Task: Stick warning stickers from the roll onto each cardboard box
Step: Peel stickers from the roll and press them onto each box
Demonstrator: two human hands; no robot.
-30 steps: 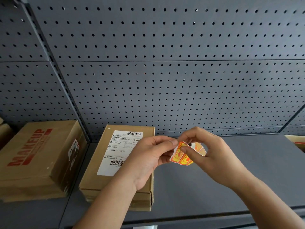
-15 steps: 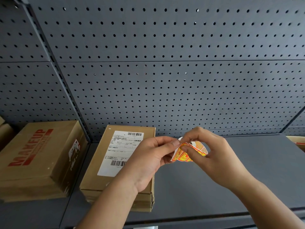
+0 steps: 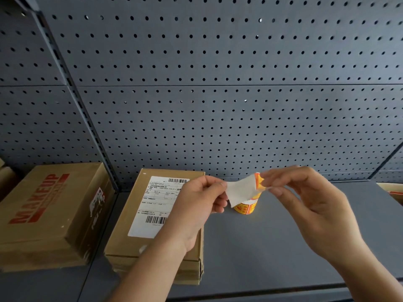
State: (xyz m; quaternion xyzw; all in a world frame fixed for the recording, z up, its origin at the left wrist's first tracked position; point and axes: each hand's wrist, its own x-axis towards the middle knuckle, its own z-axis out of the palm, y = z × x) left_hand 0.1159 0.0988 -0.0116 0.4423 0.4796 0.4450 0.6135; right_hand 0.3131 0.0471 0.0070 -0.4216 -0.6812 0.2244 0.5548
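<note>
1 orange and yellow warning sticker [image 3: 258, 182] is held in the air above the shelf [image 3: 272, 247], in front of the back panel. The right hand [image 3: 311, 208] pinches it at its right edge between thumb and forefinger; the remaining fingers of that hand are loosely spread and hold nothing.

A white backing strip [image 3: 241, 191] runs left and downward from the sticker. The left hand [image 3: 196, 208] pinches the strip's left end between thumb and forefinger, other fingers curled under. The 2 hands are apart, with the strip stretched between them.

The roll [image 3: 245, 207] of stickers sits at the lower end of the strip, below and between the 2 hands, touched by neither. Whether it hangs free or rests on the shelf cannot be determined.

Directly left of the roll, partly covered by the left hand and wrist, 1 flat cardboard box [image 3: 130, 243] lies on the shelf, bearing a white shipping label [image 3: 157, 205] with 2 barcodes. No orange sticker is visible on its exposed top.

Further left, beyond a slanted metal upright [image 3: 87, 120], lies a larger box [image 3: 43, 210] printed "MAKEUP" in red, with a small label on its side. The corner of a 3rd box [image 3: 392, 189] shows at the right edge.

A grey pegboard [image 3: 218, 116] forms the rear wall.
</note>
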